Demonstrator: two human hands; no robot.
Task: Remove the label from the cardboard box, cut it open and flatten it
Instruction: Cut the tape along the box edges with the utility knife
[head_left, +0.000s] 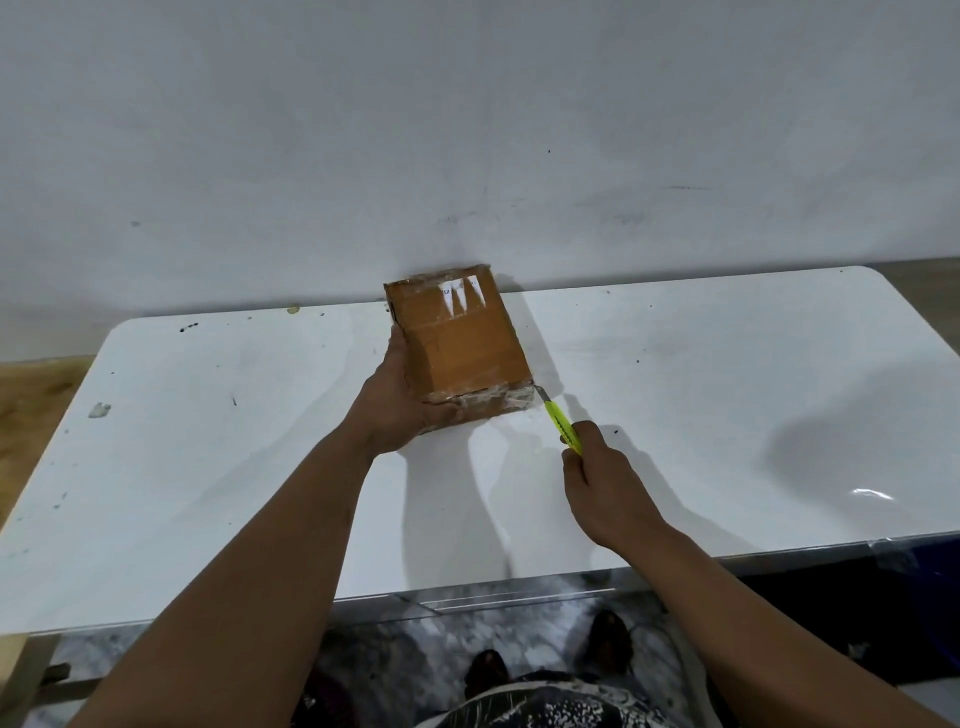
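Observation:
A small brown cardboard box (462, 340) wrapped in clear tape lies on the white table (701, 395), near its far edge by the wall. White scraps of label (464, 299) remain on the far end of its top face. My left hand (402, 400) grips the box's near left corner, thumb along the front side. My right hand (605, 486) holds a yellow-green utility knife (560, 423). The knife's blade tip touches the box's near right corner.
A white wall (467, 156) rises directly behind the table. Small dark specks and a bit of debris (98, 410) dot the left part of the tabletop. A wooden surface (31, 400) shows at far left. My feet and a patterned floor are below the front edge.

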